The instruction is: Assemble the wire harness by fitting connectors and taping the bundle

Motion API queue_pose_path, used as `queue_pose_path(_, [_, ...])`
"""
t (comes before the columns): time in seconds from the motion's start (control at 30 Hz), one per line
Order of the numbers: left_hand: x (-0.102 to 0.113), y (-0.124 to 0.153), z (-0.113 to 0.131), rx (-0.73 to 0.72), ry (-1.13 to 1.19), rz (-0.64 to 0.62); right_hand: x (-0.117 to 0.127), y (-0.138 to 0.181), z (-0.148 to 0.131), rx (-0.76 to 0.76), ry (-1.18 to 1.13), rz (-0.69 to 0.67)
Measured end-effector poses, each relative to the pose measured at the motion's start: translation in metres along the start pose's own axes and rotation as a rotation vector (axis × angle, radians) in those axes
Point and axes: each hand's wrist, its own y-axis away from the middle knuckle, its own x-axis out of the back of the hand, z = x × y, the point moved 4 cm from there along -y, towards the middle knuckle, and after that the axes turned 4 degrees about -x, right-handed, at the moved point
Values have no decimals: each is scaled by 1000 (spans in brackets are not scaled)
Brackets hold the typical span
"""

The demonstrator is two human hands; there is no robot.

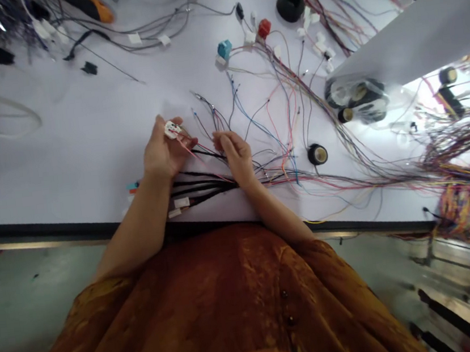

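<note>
My left hand holds a white connector between thumb and fingers, with a pink wire running out of it. To its right, my right hand is closed, its thumb and fingertips pinched together among thin wires; what they grip is too small to name. Black-wrapped cable branches lie beneath both wrists, some ending in white connectors near the table's front edge. Loose wire ends with metal terminals spread out just beyond my right hand.
Blue and red connectors lie farther back. Tape rolls sit at the right and back. A thick wire bundle runs off rightward below a pale upright panel. An orange-and-black tool rests at the back left.
</note>
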Motion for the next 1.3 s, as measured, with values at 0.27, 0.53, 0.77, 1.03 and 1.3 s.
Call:
queue_pose_path(0.27, [0, 3, 2, 28, 154, 2, 59, 7, -29, 117, 229, 61])
queue_pose_path(0.53, [-1, 1, 2, -12, 137, -70, 121, 35, -52, 206, 963, -396])
queue_pose_path(0.77, [-3, 2, 3, 2, 112, -59, 80, 32, -51, 214, 1412, -647])
queue_pose_path(1.03, [-7, 6, 5, 24, 101, -21, 70, 30, -43, 304, 1580, -579])
queue_pose_path(1.3, [-10, 5, 4, 20, 93, -11, 93, 56, -61, 131, 1273, 68])
